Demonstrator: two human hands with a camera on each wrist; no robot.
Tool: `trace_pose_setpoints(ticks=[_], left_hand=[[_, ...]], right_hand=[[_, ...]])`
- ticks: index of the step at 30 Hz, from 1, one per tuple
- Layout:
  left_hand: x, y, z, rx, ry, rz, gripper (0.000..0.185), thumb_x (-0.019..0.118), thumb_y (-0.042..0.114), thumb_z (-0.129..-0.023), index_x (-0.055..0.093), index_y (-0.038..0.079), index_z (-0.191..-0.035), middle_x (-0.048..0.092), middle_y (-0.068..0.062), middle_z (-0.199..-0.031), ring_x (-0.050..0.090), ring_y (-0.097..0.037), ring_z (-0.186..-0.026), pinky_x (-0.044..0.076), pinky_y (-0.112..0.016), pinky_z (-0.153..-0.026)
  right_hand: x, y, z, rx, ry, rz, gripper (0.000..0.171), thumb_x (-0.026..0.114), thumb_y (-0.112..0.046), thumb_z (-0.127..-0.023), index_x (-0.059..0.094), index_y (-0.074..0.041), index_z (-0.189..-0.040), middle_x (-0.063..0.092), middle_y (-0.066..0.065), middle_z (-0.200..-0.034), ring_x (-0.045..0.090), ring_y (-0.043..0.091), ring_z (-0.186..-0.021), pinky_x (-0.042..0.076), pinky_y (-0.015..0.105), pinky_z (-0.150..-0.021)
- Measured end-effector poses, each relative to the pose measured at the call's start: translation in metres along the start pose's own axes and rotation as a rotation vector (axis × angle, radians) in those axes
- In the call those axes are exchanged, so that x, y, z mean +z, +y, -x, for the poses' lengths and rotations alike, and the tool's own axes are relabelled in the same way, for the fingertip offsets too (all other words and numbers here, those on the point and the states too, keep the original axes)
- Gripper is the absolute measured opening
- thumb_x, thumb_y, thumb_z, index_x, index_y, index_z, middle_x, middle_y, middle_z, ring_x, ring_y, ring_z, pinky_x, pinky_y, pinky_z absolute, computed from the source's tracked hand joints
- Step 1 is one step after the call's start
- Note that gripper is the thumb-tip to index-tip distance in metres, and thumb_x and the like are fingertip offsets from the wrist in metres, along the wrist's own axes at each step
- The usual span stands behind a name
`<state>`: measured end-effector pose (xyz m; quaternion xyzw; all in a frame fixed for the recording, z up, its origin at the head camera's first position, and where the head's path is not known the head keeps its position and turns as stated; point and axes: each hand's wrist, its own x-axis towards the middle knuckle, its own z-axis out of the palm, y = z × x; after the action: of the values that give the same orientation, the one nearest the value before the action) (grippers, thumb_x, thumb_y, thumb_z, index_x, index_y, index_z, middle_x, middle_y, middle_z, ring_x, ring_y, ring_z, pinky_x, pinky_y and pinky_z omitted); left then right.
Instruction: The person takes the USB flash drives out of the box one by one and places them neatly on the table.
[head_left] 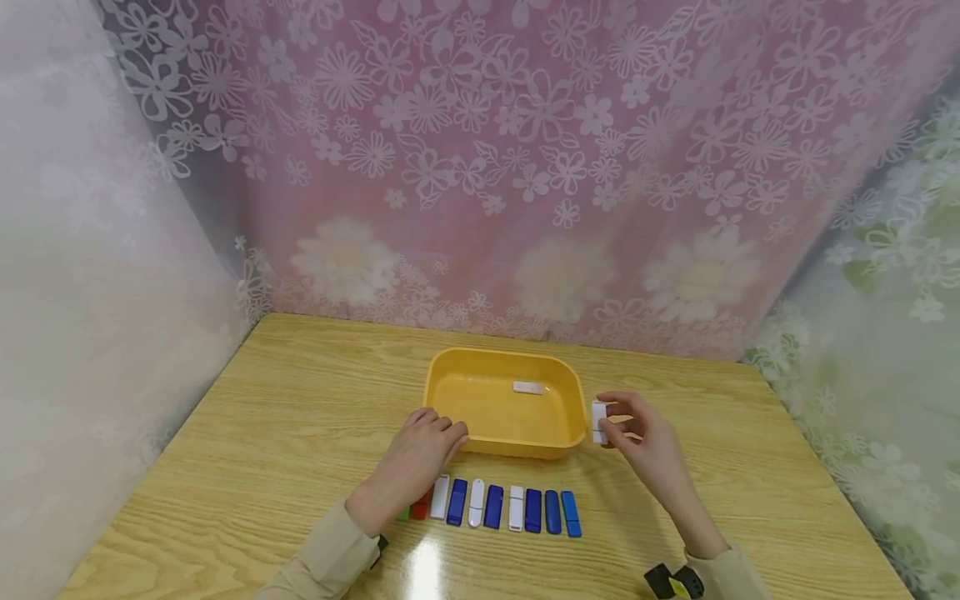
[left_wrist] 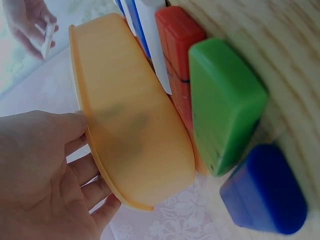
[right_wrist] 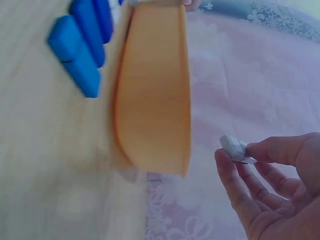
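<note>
Fingers (head_left: 609, 406) of the right hand (head_left: 648, 446) pinch a small white stick (head_left: 598, 422) just outside the right rim of the tray, right of frame centre; left hand (head_left: 420, 454) rests curled fingers against the tray's near-left wall.

Table (head_left: 247, 433): wood grain, fills the lower half of the frame.

Yellow tray (head_left: 450, 392): shallow, centre frame, holding one white piece (head_left: 528, 387) near its far side.

Row of sticks (head_left: 510, 508): blue and white (red and green ends partly under the left wrist), lower centre, lying side by side.

Risk, judged: the pinch takes only the stick's edges, so it could slip and drop outside the rim onto the table. The left wrist lies close over the row and could nudge it.
</note>
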<state>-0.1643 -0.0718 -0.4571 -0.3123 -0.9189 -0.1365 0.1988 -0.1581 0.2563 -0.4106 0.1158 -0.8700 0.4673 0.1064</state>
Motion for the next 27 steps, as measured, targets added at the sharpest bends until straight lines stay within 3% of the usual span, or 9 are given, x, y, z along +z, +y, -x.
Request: trace_pose_setpoints(ticks=[7,13,17,21,27], left_hand=[[0.001,0.000,0.000,0.004,0.004,0.006,0.013,0.061,0.021,-0.103,0.063,0.017,-0.090,0.063,0.004,-0.075,0.053,-0.016,-0.074,0.050,-0.038,-0.090],[0.001,-0.001,0.000,0.001,0.004,0.003,0.013,0.061,0.022,-0.103,0.063,0.017,-0.091,0.064,0.004,-0.076,0.053,-0.016,-0.075,0.050,-0.038,-0.090],[0.001,0.000,0.000,0.000,0.003,-0.002,0.013,0.061,0.022,-0.103,0.063,0.017,-0.090,0.064,0.004,-0.075,0.054,-0.017,-0.075,0.050,-0.039,-0.091],[0.001,0.000,0.000,-0.001,0.000,-0.004,0.013,0.061,0.022,-0.103,0.063,0.017,-0.091,0.064,0.004,-0.076,0.054,-0.016,-0.076,0.050,-0.039,-0.092],[0.001,0.000,0.000,-0.005,-0.010,-0.002,0.014,0.060,0.022,-0.103,0.064,0.017,-0.091,0.065,0.004,-0.077,0.056,-0.017,-0.077,0.050,-0.040,-0.093]], right_hand=[[0.000,0.011,0.020,0.124,-0.122,0.103,0.034,0.069,-0.004,-0.096,0.064,-0.008,-0.129,0.067,0.014,-0.107,0.070,0.014,-0.077,0.060,0.032,-0.066],[0.010,0.019,0.034,0.234,-0.243,0.146,0.036,0.075,-0.003,-0.090,0.065,-0.007,-0.124,0.066,0.010,-0.105,0.067,0.016,-0.079,0.057,0.026,-0.063],[0.016,0.023,0.040,0.233,-0.331,0.187,0.034,0.077,-0.003,-0.087,0.066,-0.007,-0.120,0.065,0.006,-0.100,0.063,0.013,-0.075,0.052,0.024,-0.059],[0.017,0.024,0.043,0.215,-0.414,0.146,0.032,0.076,0.000,-0.087,0.065,0.000,-0.118,0.061,0.007,-0.096,0.062,0.013,-0.071,0.054,0.024,-0.058],[0.018,0.021,0.044,0.197,-0.412,0.197,0.031,0.078,-0.003,-0.086,0.068,-0.001,-0.115,0.059,0.005,-0.094,0.057,0.010,-0.069,0.050,0.023,-0.058]])
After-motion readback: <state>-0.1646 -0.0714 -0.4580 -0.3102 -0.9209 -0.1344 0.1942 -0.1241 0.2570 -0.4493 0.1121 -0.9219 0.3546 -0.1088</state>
